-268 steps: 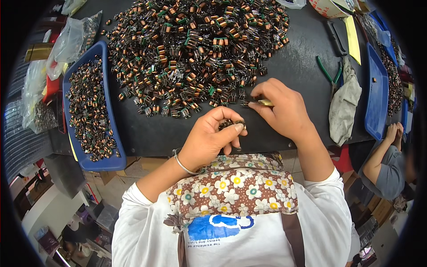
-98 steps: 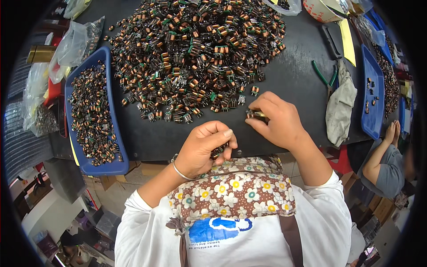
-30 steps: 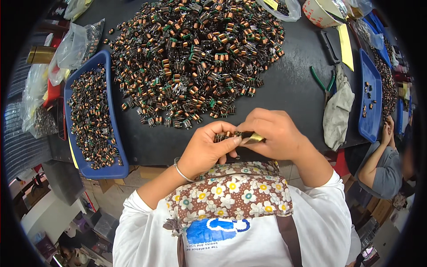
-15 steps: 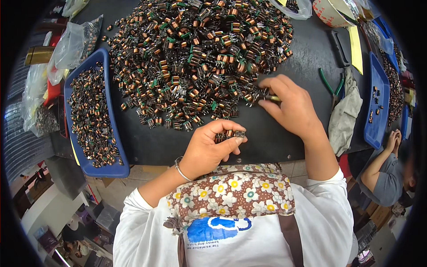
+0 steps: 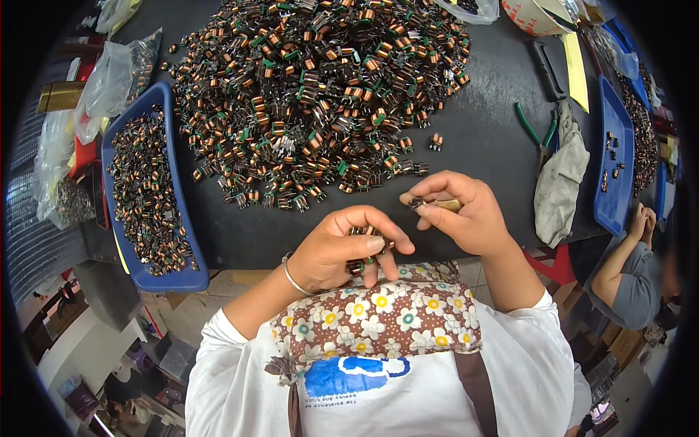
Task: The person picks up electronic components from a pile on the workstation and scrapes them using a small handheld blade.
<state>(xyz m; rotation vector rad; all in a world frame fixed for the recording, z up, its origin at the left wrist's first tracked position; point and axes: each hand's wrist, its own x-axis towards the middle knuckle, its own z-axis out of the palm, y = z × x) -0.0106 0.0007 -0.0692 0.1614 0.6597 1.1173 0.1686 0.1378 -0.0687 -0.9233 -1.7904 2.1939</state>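
Note:
Several small copper-wound coils (image 5: 356, 266) lie in the curled fingers of my left hand (image 5: 331, 244), just above the apron at the table's near edge. To its right, my right hand (image 5: 473, 218) pinches a small dark part (image 5: 415, 203), likely one more coil, at its fingertips. A short brass-coloured tool (image 5: 450, 205) is held in that same hand; most of it is hidden by the fingers. Beyond both hands a big heap of coils (image 5: 313, 109) with black bases, metal pins and green bits covers the dark table. A single coil (image 5: 436, 141) lies apart at the heap's right.
At the left stands a blue tray (image 5: 191, 281) full of coils. On the right lie green-handled pliers (image 5: 537, 131), a grey cloth (image 5: 561, 182), a black handle-like piece (image 5: 547, 71) and another blue tray (image 5: 610, 207) with few coils. A co-worker's arm (image 5: 619, 262) shows at the far right.
My right hand has drawn back from the heap's edge toward my left hand, with a small part at its fingertips. My left hand's fingers have loosened and spread around the coils.

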